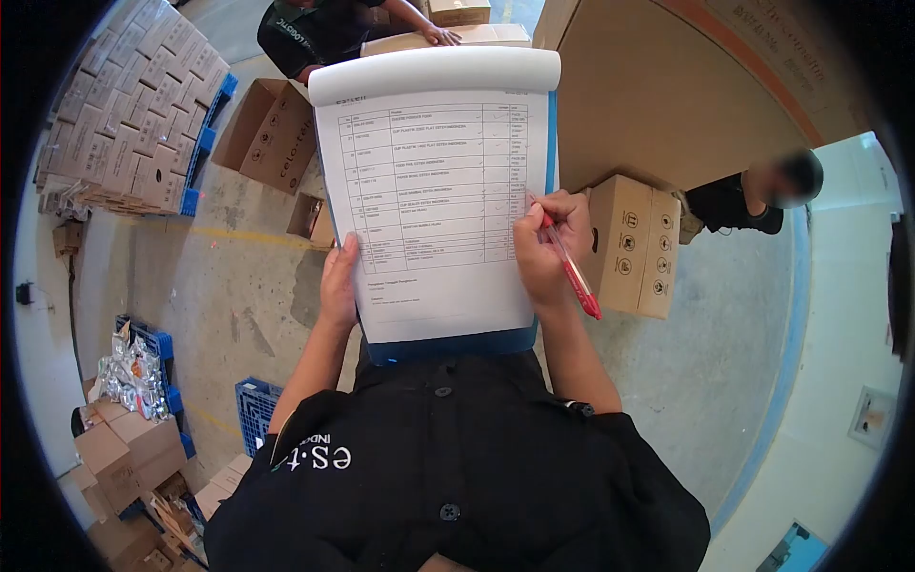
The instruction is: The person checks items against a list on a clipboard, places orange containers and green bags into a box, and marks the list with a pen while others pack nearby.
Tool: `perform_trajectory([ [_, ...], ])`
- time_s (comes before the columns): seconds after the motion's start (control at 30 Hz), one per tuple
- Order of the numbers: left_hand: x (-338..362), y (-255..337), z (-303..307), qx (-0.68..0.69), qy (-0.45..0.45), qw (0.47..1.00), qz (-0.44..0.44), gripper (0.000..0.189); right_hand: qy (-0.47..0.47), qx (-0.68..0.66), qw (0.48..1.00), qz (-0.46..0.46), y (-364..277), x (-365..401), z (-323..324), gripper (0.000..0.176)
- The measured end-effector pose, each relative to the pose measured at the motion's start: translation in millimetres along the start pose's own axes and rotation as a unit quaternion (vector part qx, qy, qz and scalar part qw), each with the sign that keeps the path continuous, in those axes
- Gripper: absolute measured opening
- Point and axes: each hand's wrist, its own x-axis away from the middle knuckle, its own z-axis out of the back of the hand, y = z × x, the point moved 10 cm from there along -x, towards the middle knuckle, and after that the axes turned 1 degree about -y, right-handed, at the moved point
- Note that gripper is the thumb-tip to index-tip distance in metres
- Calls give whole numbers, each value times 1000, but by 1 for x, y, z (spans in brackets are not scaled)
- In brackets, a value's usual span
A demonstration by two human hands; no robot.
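A blue clipboard [448, 354] carries printed sheets [429, 310] with a table of rows and small check marks; the top page is rolled back over its upper edge. My left hand [339, 282] grips the clipboard's left edge, thumb on the paper. On the right side of the sheet, my right hand [555, 246] is closed around a red pen [579, 278]. The pen's tip end is near the table's right columns, partly hidden by my fingers.
Stacked cartons [133, 105] stand on a blue pallet at upper left. An open box [272, 138] is beside them. A closed carton [634, 248] sits right of my right hand. One co-worker [315, 33] is at the top, another [739, 202] at the right. Foil packs [133, 374] lie lower left.
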Motion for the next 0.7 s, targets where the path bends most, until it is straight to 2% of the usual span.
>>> perform_trajectory([
  [0.17, 2, 3, 3, -12, 3, 1000, 6, 42, -27, 32, 999, 0, -2, -2, -10, 14],
  [0.27, 5, 0, 19, -8, 28, 1000, 10, 44, 0, 15, 1000, 20, -1, 0, -14, 13],
  [0.33, 13, 7, 28, -7, 57, 998, -1, 44, 18, -134, 991, -16, 14, 2, -20, 11],
  [0.37, 17, 10, 36, -6, 84, 996, -9, 45, 19, -139, 990, -10, 15, 2, -26, 11],
  [0.43, 22, -1, 69, -1, 91, 996, 8, 47, -64, -84, 991, -76, 28, 11, -59, 9],
  [0.5, 32, 2, 104, 77, 173, 982, -28, 49, -118, -59, 988, -84, 35, 23, -84, 9],
  [0.57, 47, 12, 125, 110, 205, 972, -40, 50, -171, -111, 970, -133, 47, 41, -112, 11],
  [0.63, 65, 24, 151, 109, 216, 969, -53, 52, -234, -68, 961, -129, 50, 55, -134, 12],
  [0.7, 94, 27, 194, 121, 316, 939, -52, 54, -278, -81, 949, -123, 56, 73, -152, 13],
])
